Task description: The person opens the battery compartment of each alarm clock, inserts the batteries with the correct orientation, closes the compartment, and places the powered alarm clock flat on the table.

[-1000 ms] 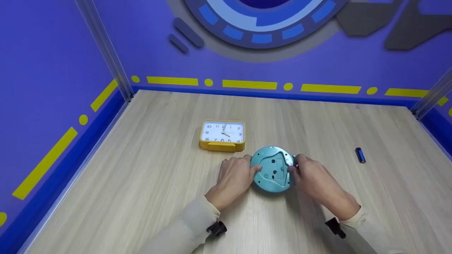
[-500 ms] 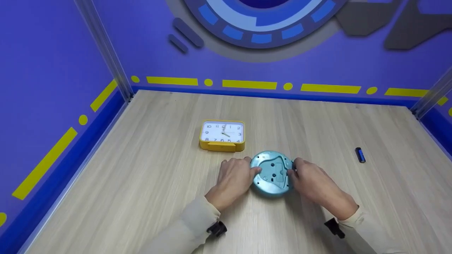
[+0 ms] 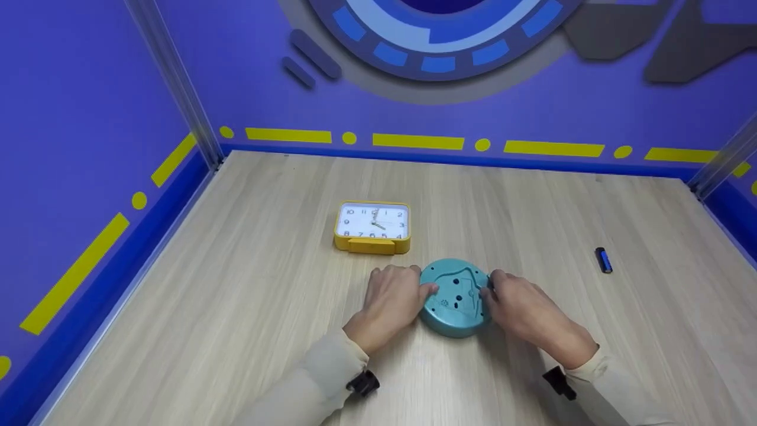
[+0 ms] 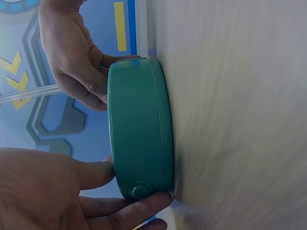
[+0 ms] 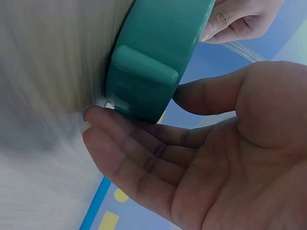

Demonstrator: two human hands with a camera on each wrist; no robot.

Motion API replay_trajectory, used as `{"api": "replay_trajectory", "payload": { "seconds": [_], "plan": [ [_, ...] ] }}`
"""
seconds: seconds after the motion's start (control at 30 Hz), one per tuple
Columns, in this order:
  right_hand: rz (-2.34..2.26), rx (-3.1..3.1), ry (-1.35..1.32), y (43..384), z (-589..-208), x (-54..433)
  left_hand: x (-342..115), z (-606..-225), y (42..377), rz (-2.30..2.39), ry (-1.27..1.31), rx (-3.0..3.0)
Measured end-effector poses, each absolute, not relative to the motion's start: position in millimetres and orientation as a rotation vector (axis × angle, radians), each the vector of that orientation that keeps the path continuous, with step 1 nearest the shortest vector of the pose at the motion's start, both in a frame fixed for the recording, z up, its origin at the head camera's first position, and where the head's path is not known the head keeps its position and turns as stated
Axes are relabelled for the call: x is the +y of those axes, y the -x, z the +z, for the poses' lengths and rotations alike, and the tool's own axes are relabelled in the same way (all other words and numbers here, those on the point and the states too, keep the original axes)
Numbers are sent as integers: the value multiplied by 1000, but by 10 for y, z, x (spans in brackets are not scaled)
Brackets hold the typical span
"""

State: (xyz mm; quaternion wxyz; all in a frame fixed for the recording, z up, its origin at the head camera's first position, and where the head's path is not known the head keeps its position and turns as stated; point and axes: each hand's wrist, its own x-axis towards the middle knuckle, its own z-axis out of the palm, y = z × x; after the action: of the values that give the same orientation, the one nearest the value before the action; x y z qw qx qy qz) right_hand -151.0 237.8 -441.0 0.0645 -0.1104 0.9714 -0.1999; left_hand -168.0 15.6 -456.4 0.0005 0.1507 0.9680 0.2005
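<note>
A round teal alarm clock (image 3: 454,297) lies back side up, showing its dark holes and a battery cover. My left hand (image 3: 392,305) grips its left rim, thumb on the back and fingers at the side. On the opposite rim, my right hand (image 3: 528,312) holds it between thumb and fingers. In the left wrist view the clock's side wall (image 4: 136,124) sits down against the table, with a small round button near my left fingers. The right wrist view shows a raised bar on its side wall, beside my right thumb. The clock's face is hidden underneath.
A yellow rectangular alarm clock (image 3: 372,227) lies face up just behind the teal one. To the right, a black and blue battery (image 3: 603,260) lies on the wooden table (image 3: 266,284). Blue-purple panels (image 3: 473,100) wall the table's back and sides.
The teal clock has come down toward the table and nearer the person, its back tilting flatter. My right hand has moved slightly down with it; my left hand has hardly moved.
</note>
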Motion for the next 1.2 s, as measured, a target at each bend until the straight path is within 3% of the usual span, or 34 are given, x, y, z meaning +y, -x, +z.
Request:
{"api": "replay_trajectory", "payload": {
  "seconds": [1.2],
  "plan": [
    [-602, 3121, 581, 1555, -4514, 2431, 120, -4395, 1593, 458, -437, 2864]
  ]
}}
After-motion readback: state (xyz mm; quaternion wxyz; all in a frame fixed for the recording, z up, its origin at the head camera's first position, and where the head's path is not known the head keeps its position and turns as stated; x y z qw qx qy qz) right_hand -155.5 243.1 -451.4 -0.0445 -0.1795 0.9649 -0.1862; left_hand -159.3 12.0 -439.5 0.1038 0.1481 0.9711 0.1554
